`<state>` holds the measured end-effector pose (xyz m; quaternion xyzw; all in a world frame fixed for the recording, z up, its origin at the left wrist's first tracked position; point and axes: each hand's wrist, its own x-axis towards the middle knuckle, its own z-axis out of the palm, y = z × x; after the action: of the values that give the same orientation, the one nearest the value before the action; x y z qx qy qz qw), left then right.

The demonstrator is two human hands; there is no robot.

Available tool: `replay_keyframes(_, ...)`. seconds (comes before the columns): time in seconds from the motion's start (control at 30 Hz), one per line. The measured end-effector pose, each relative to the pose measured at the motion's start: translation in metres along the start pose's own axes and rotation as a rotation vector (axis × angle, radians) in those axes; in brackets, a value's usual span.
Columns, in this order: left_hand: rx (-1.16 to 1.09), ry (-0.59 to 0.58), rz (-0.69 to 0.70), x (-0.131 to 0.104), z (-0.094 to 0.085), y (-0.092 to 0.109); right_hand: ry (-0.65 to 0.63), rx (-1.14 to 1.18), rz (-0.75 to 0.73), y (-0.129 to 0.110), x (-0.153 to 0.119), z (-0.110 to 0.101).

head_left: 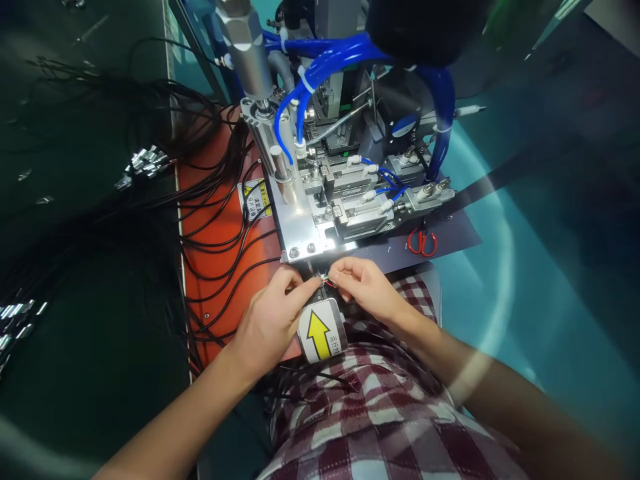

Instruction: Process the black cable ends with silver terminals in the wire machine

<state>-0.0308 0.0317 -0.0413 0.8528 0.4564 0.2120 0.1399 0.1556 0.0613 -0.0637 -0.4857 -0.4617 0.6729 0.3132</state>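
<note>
At the front edge of the machine (300, 237), my two hands meet over a narrow metal track. My left hand (273, 313) is closed, its thumb and finger pinching at a small bundle of thin coloured wires (327, 280). From the other side, my right hand (365, 283) pinches the same wires between thumb and fingertips, its other fingers curled. Red, green and white strands show in the small gap between the hands. Just below them sits a white label with a yellow arrow (319, 333). Fingers partly hide what the wires join.
Many black cables (220, 233) with shiny metal ends (145, 165) spread across the orange machine base (210, 297) and the dark area at left. Blue air hoses (340, 53) arch over the cylinders. Red-handled scissors (423, 243) lie on the grey plate (457, 237) at right.
</note>
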Motion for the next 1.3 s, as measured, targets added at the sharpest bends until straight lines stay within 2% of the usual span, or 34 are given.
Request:
replay_keyframes(0.77, 0.115, -0.042, 0.015, -0.001, 0.000, 0.003, 0.044, -0.084, -0.037, 0.005, -0.003, 0.003)
replay_keyframes(1.03, 0.120, -0.037, 0.022, -0.001, 0.001, 0.003, 0.180, -0.323, -0.258, 0.013, -0.007, 0.006)
replay_keyframes(1.1, 0.124, -0.040, 0.021, -0.001, 0.001, 0.003, 0.165, -0.284, -0.225, 0.013, -0.006, 0.006)
replay_keyframes(1.3, 0.137, -0.051, 0.041, 0.001, -0.001, 0.003, 0.041, -0.059, -0.001, 0.007, -0.002, 0.004)
